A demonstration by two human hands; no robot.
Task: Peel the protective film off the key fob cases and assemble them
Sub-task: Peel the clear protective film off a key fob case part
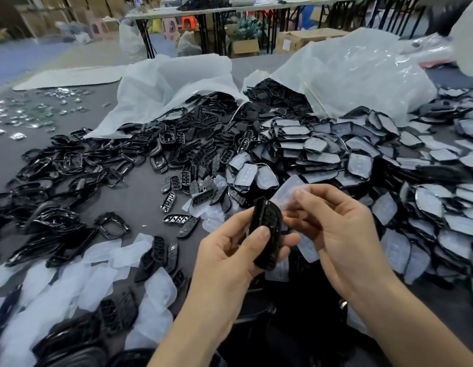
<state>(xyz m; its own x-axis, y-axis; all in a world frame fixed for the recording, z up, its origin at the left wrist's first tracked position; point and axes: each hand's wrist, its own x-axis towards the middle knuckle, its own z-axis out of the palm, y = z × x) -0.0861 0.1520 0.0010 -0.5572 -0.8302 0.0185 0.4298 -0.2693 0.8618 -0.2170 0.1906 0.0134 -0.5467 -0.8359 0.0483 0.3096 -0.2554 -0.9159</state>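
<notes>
My left hand (227, 256) grips a black key fob case (266, 231), held upright on edge in front of me, thumb on its near face. Just to its right, my right hand (341, 231) pinches a translucent protective film (289, 193) between thumb and fingertips; the film stands up and away from the case's top. Whether the film still clings to the case is hidden by my fingers. Both hands hover above the dark table (140, 197).
Film-covered cases (322, 152) pile up at right, bare black frames (66, 165) and button inserts (201, 154) at centre and left. Peeled films (103, 276) litter the near left. Two white bags (362, 72) spill parts at the back. Small shiny pieces (31, 112) lie far left.
</notes>
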